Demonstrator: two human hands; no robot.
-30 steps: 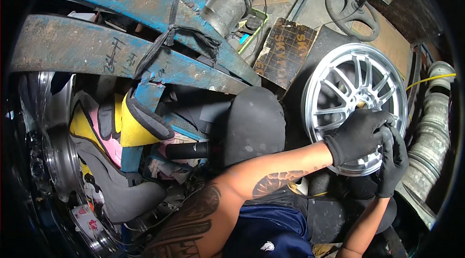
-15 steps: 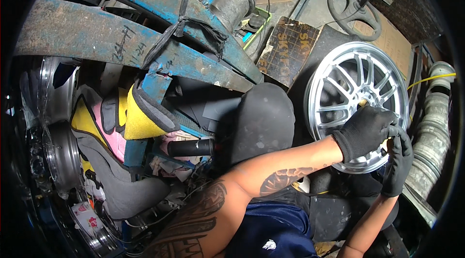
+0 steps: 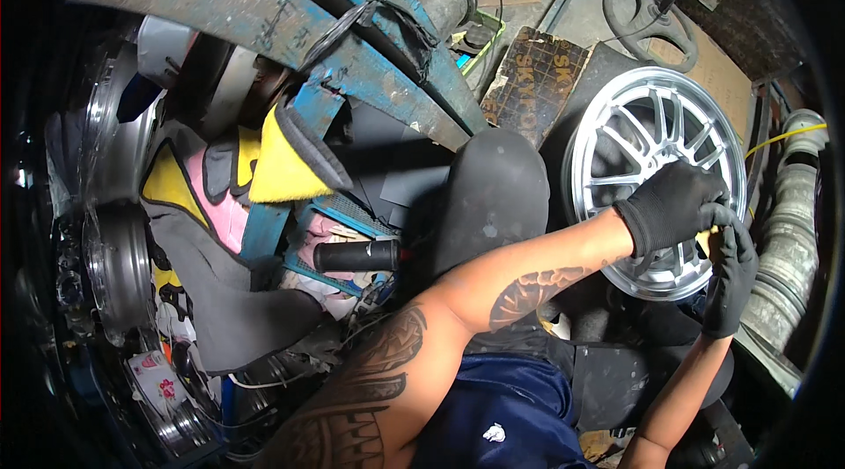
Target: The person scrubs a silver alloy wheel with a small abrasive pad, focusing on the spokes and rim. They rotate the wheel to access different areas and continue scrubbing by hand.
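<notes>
A silver multi-spoke alloy wheel [image 3: 642,130] leans at the right, face toward me. My left hand [image 3: 671,205], in a black glove, presses on the wheel's lower right spokes with its fingers curled over a small yellow cloth [image 3: 705,243]. My right hand [image 3: 732,274], also in a black glove, grips the wheel's rim just below and right of the left hand. My tattooed left forearm reaches across from the lower middle.
A rusty blue steel frame [image 3: 370,64] crosses the top. A black rounded seat back [image 3: 493,192] and a black cylinder [image 3: 356,255] lie in the middle. A grey, yellow and pink racing seat [image 3: 220,205] is at the left, corrugated hose [image 3: 788,249] at the right.
Both hands stay on the wheel's lower right part, shifting only slightly. The view has tilted a little, so the blue frame sits higher in the picture.
</notes>
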